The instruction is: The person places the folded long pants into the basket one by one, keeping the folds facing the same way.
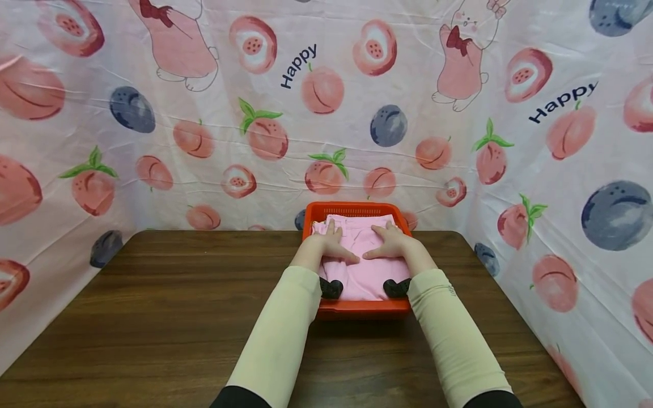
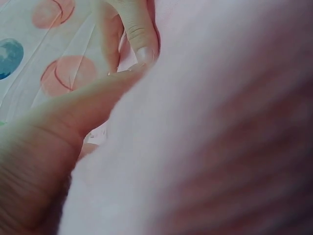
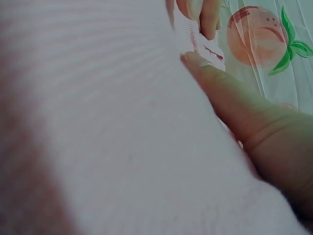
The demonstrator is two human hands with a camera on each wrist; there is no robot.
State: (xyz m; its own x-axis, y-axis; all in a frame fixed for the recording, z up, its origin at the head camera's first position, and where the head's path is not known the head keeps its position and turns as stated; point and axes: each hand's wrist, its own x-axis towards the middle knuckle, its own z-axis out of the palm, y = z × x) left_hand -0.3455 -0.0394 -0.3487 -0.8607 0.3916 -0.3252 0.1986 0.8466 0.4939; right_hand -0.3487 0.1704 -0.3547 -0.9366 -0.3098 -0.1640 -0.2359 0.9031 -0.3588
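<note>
A folded pink garment point(image 1: 364, 280), with what looks like a waistband at its far end, lies inside an orange-red plastic basket point(image 1: 364, 307). My left hand point(image 1: 325, 246) rests on the garment's left part with its fingers spread and thumb pointing inward. On the right part, my right hand point(image 1: 395, 243) lies likewise, fingers extended and thumb toward the left one. Both thumbs touch the cloth near its middle. In the left wrist view the pink cloth point(image 2: 127, 161) fills much of the frame beside the thumb. Blurred cloth point(image 3: 132, 137) also fills most of the right wrist view.
The basket stands at the far edge of a dark brown wooden table point(image 1: 204, 317), right of its middle. A white curtain point(image 1: 326, 34) printed with fruit and rabbits hangs behind and along both sides. Black wrist cameras point(image 1: 331, 289) sit at both wrists above the cloth.
</note>
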